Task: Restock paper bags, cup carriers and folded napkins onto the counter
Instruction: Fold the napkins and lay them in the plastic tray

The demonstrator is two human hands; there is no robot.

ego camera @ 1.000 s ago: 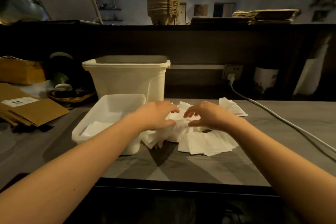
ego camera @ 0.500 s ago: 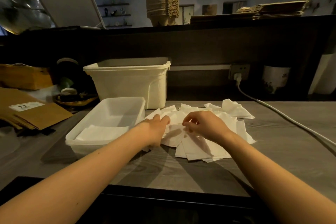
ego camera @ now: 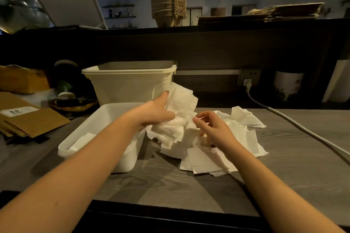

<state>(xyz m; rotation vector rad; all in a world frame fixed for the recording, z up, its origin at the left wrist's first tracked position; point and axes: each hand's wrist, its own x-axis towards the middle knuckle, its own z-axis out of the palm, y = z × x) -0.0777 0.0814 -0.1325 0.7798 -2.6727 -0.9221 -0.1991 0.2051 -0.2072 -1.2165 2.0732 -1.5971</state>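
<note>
White paper mid-bench: napkins [ego camera: 208, 161] lie in a loose, fanned heap on the grey bench [ego camera: 284, 176], nearer its far edge than its near one. We note the left hand [ego camera: 155, 113] raised above the heap. Its grip is curled round a crumpled bunch [ego camera: 181, 104] of napkins, lifted clear of the surface and held in front of the tall bin [ego camera: 128, 85]. The right hand [ego camera: 214, 130] hovers over the heap just beside the bunch, fingers loosely bent, thumb and forefinger reaching toward the paper. Whether that grip pinches a sheet we cannot tell. A shallow white tray [ego camera: 128, 161] sits just beside the heap, toward the bench's left edge, with some flat sheets already in it. Cup carriers [ego camera: 168, 8] and flat paper bags [ego camera: 287, 11] stand stacked on the raised ledge [ego camera: 227, 24] behind the far edge. From that we judge those two items done and the napkin step in hand: gathering and squaring. Next move, as we read it: even the bunch's edges between both hands, then lay it flat in the tray. Thin sheets slip and crease, so a light, even hold is called for.
</note>
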